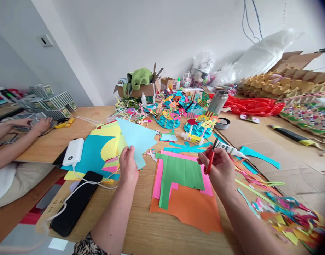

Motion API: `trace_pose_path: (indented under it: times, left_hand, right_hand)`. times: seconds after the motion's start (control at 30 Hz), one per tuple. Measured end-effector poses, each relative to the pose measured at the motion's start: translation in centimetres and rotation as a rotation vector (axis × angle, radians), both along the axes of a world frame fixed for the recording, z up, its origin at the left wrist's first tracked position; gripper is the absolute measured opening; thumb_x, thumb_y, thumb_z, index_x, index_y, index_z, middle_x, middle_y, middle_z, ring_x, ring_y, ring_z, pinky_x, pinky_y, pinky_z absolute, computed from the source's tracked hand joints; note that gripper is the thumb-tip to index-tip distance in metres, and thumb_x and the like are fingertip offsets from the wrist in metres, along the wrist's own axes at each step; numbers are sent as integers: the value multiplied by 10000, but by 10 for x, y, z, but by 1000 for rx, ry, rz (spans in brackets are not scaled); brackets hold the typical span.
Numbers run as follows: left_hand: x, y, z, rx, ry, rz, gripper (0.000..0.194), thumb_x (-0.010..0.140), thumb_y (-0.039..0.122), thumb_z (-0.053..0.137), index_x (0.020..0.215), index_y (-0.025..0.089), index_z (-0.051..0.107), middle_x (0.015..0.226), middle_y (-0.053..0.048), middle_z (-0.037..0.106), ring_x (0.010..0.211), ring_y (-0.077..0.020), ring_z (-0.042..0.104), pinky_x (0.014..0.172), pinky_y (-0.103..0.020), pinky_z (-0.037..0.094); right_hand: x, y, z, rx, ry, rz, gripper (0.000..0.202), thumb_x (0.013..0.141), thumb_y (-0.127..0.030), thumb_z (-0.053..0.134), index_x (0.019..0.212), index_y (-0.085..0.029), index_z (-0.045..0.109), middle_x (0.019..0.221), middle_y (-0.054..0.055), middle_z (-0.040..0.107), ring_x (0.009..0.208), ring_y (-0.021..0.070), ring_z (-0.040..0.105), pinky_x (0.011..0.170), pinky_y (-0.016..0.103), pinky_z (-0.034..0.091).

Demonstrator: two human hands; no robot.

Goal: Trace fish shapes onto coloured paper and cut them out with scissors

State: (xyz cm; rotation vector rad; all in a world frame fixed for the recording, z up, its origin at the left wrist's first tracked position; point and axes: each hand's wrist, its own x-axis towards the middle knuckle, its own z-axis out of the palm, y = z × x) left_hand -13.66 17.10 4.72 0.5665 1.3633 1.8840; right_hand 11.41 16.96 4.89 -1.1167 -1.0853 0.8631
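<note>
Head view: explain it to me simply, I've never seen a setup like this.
There is no machine here, just a person's two bare hands. The single picture comes from a camera worn on that person's head, looking forward and down. The left hand holds a piece of light blue paper; the right hand holds red-handled scissors. On the wooden table between the forearms lies green paper over pink and orange sheets, with colorful scraps to the right. At the far left, another person's hand is also visible.
</note>
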Motion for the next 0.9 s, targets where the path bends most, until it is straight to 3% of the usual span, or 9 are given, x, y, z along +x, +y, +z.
trace_pose_path:
  times: [0.13, 0.27, 0.4, 0.57, 0.63, 0.73, 0.8, 0.9]
  left_hand:
    - [-33, 15, 10, -29, 20, 211, 191, 708, 345, 602, 754, 187, 506, 691, 20, 592, 629, -123, 570, 586, -232, 451]
    - [-61, 33, 15, -85, 42, 339, 111, 787, 296, 507, 760, 193, 476, 647, 19, 568, 540, -122, 549, 494, -223, 409]
    - [-82, 51, 12, -150, 67, 412, 93, 844, 283, 468, 804, 200, 475, 624, 26, 544, 460, -105, 491, 418, -201, 334]
    - [-105, 67, 4, -241, 46, 495, 104, 906, 266, 436, 908, 193, 511, 717, 22, 545, 501, -95, 506, 430, -203, 357]
    - [-112, 71, 2, -279, 21, 501, 149, 927, 278, 439, 976, 177, 537, 788, 2, 570, 565, -105, 545, 474, -223, 416]
    - [-118, 75, 0, -322, -22, 478, 273, 915, 333, 514, 1114, 151, 554, 1014, -63, 607, 814, -161, 614, 681, -328, 529]
    - [-121, 77, 0, -338, -46, 464, 346, 895, 350, 555, 1179, 154, 541, 1152, -90, 579, 964, -202, 599, 807, -404, 525]
    - [-125, 81, 2, -352, -64, 453, 357, 892, 344, 559, 1198, 162, 534, 1194, -95, 563, 1011, -218, 587, 839, -427, 514]
  right_hand:
    - [-1, 1, -1, -35, -29, -11, 456, 582, -459, 824, 772, -210, 493, 654, -15, 590, 550, 156, 612, 455, 260, 489]
    - [-3, 1, -2, -37, -17, 8, 449, 573, -445, 834, 759, -205, 503, 635, -26, 581, 538, 147, 604, 486, 268, 503]
    - [-3, 1, -3, -62, -44, 17, 414, 604, -428, 819, 763, -203, 510, 654, -13, 599, 551, 141, 600, 488, 260, 498]
    - [-2, 0, -3, -68, -76, 14, 404, 630, -453, 794, 768, -204, 507, 668, 3, 613, 553, 151, 608, 460, 262, 491]
    - [-2, 0, -2, -66, -78, 9, 407, 625, -454, 795, 762, -204, 505, 668, 6, 616, 549, 151, 609, 462, 266, 496]
    - [-3, 0, -2, -71, -64, 13, 415, 618, -457, 799, 754, -206, 498, 662, 4, 615, 542, 147, 605, 464, 264, 497]
    - [-4, 0, -2, -81, -57, 17, 425, 608, -465, 802, 754, -206, 498, 665, 7, 618, 543, 151, 606, 449, 258, 487]
    - [-5, -1, -2, -93, -62, 21, 427, 603, -460, 807, 753, -203, 500, 669, 12, 622, 549, 157, 610, 438, 252, 475]
